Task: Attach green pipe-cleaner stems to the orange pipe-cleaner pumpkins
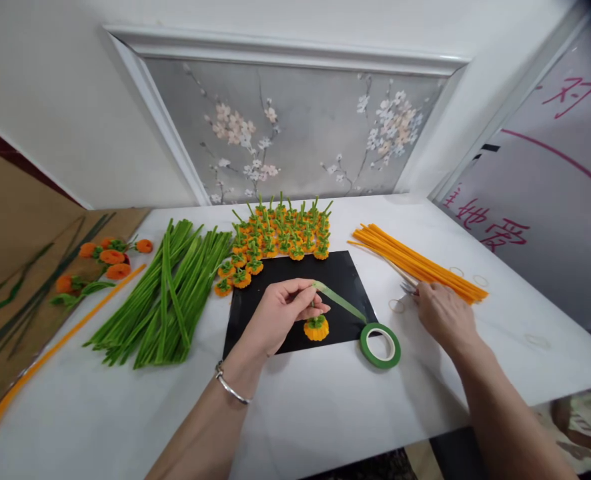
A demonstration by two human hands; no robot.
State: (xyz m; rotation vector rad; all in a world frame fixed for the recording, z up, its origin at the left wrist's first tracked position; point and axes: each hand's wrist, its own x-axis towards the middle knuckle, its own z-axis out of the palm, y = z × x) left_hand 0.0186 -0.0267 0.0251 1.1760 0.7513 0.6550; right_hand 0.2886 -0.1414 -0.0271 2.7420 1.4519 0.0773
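My left hand [293, 310] is closed, thumb and fingers pinching the short green stem of an upside-down orange pipe-cleaner flower [317, 328]. A strip of green floral tape [343, 301] is pinched in the same fingertips. It stretches down to the tape roll [395, 348], which lies at the right front corner of a black mat [280, 273]. Over on the right, my right hand [443, 313] is closed around what looks like scissors [408, 287]; metal tips show past the fingers, while the handles are hidden. Orange pipe cleaners [420, 263] lie just beyond that hand.
Several finished orange flowers [280, 230] stand heads-down behind the mat. To the left lies a pile of green pipe cleaners [175, 300], then red-orange flowers [113, 257] on brown board. Rubber bands [396, 306] are scattered at right. A wall panel [305, 133] closes off the back.
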